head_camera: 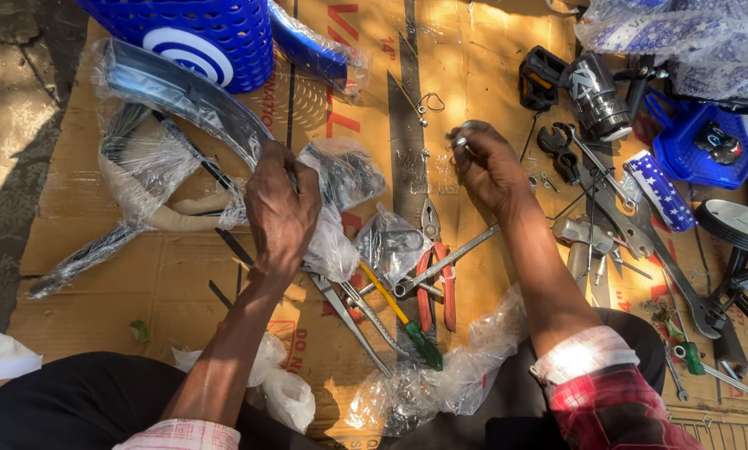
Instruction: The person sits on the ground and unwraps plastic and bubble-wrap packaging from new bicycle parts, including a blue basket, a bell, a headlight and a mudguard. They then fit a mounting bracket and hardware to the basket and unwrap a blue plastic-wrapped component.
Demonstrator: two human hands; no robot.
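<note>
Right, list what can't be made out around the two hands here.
Head view only:
- Small metal part pinched in the right hand: too small, covered by its fingers.
- Mudguard under the left hand: its held end is hidden by the hand and plastic wrap.
- Blue basket: cut off by the top edge.

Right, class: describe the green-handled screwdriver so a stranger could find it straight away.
Start at the flattened cardboard sheet that covers the ground, then look low in the middle, between the person's two forearms. The screwdriver lies slanted there beside the red-handled pliers. It alone has a yellow shaft and a dark green handle.
</note>
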